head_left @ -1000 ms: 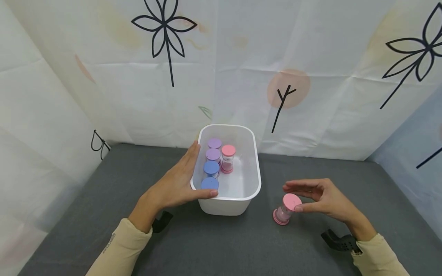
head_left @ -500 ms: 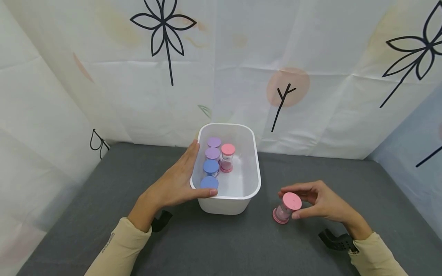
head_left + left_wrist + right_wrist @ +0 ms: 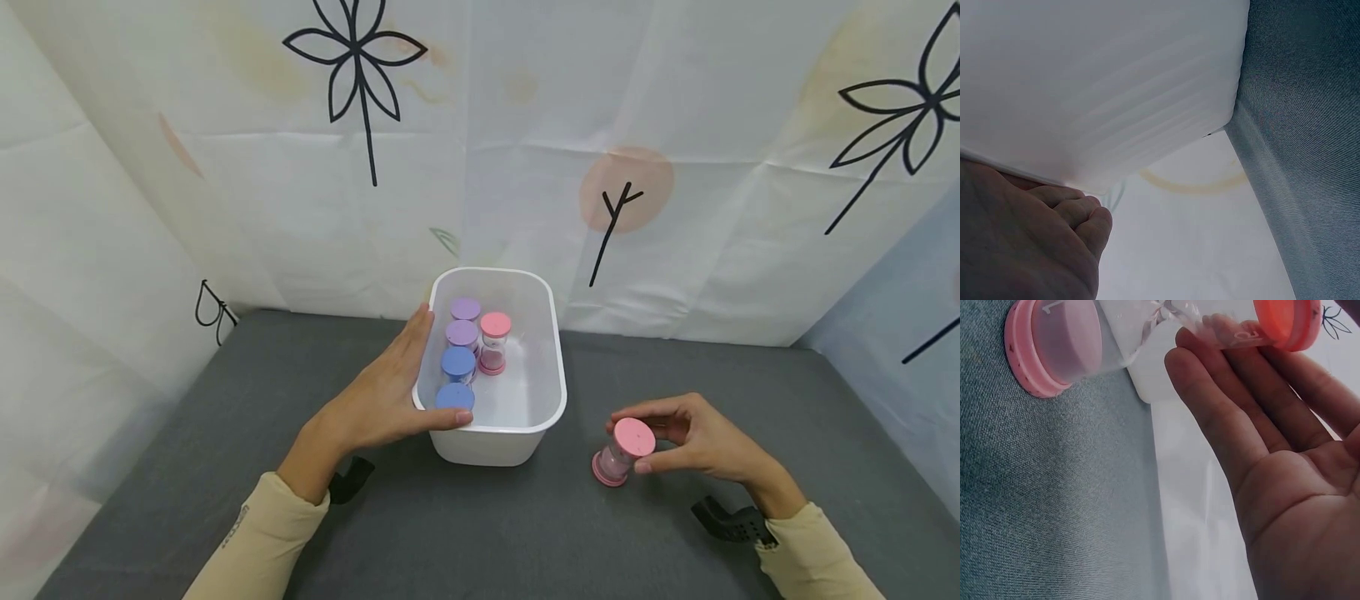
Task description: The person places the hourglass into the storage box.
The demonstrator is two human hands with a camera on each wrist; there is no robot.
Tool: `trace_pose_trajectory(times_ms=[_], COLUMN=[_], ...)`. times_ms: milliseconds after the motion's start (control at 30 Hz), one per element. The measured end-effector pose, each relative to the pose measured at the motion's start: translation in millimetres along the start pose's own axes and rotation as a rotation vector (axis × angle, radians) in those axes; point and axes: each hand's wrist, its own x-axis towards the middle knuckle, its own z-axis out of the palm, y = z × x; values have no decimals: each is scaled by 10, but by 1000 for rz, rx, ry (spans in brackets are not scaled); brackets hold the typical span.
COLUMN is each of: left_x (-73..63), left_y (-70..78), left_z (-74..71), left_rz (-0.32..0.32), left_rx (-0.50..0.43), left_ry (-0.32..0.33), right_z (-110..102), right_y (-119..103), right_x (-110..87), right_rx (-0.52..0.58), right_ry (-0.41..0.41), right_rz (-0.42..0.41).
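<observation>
A white plastic bin [image 3: 558,379] stands on the grey table. My left hand [image 3: 386,392] holds its near left corner, the thumb over the front rim and the fingers along the left side. In the left wrist view, the fingers [image 3: 1085,219] lie under the rim. To the right of the bin, a pink-capped sand timer [image 3: 619,451] stands upright on the cloth. My right hand [image 3: 693,442] holds it near the top cap between thumb and fingers. In the right wrist view, the fingers [image 3: 1216,412] reach behind the clear glass of this timer [image 3: 1066,337].
Inside the bin, two purple-capped timers [image 3: 462,333] and two blue-capped timers [image 3: 458,362] line the left side. Another pink-capped timer [image 3: 494,342] stands beside them. A white patterned cloth [image 3: 517,208] hangs behind the grey table [image 3: 480,533].
The right hand has moved slightly left and its fingers and thumb have closed in around the sand timer, which stays in place. The left hand keeps its hold on the bin.
</observation>
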Motion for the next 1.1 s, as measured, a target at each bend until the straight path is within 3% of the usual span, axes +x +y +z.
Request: trace_pose_trajectory(times_ms=[367,700,900,1100], left_x=[-3,-5,-3,-5], left_y=[0,10,8,5], left_z=[-10,-3,0,1], left_rz=[5,-1,-2,5], left_rx=[-2,-10,-6,-4], left_ry=[1,4,3,6], right_z=[-4,55,85,95], right_y=[-5,-125,-226,-299], right_x=[19,12,22,48], right_rx=[30,-36,31,232], right_ry=[1,189,252,253], right_rz=[-36,-15,-135,-322])
